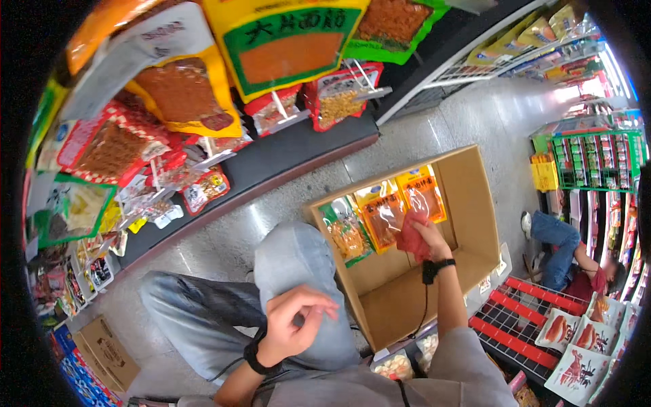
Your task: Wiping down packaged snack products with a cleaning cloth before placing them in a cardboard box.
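Note:
My right hand point(432, 239) reaches into an open cardboard box point(391, 290) and grips a folded red cloth point(414, 239). The cloth rests over or just above two yellow-and-orange food packets, one nearer the middle point(384, 216) and one farther right point(422, 185). Beside them in the box lies a green-edged clear packet point(346, 231) of light brown food. My left hand point(300, 318) hovers over my denim-covered knee with loosely curled fingers, holding nothing. Both wrists wear black bands with cords.
Hanging packaged foods point(290, 56) fill the shelf at the upper left, above its dark base ledge point(305, 147). A wire rack point(529, 325) with red strips and white packets stands at the lower right. A person point(574, 259) sits or crouches beyond it. A closed carton point(107, 353) sits lower left.

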`<state>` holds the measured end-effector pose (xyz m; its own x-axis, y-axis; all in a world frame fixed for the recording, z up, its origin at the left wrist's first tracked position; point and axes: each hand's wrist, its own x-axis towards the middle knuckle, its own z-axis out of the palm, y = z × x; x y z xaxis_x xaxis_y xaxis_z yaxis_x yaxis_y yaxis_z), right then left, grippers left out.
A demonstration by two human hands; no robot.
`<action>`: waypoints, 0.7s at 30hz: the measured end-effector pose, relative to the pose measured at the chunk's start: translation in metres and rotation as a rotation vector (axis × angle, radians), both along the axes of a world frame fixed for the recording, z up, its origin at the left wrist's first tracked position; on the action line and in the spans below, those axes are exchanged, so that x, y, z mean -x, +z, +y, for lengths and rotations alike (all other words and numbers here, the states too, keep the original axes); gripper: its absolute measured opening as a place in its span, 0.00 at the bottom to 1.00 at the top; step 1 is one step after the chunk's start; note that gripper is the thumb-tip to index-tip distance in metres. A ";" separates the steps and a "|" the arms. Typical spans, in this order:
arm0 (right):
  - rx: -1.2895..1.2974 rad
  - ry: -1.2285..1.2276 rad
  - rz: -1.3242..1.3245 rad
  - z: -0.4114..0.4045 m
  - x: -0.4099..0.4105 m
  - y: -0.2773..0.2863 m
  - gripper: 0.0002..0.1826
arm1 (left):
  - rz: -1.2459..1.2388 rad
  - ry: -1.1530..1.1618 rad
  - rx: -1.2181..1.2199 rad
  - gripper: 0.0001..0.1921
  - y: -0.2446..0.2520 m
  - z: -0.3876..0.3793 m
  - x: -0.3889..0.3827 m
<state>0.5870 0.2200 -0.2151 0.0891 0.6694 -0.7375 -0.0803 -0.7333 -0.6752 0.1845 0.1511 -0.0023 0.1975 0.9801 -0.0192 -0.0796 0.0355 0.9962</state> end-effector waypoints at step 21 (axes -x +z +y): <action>-1.620 -0.073 -1.072 0.228 0.215 0.429 0.23 | 0.009 0.116 0.102 0.06 0.005 -0.133 0.055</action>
<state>0.3720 0.4478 0.2142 0.0661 0.5262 0.8478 0.7628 0.5211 -0.3829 0.1297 0.0180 0.0024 0.0826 0.9892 -0.1215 -0.0800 0.1281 0.9885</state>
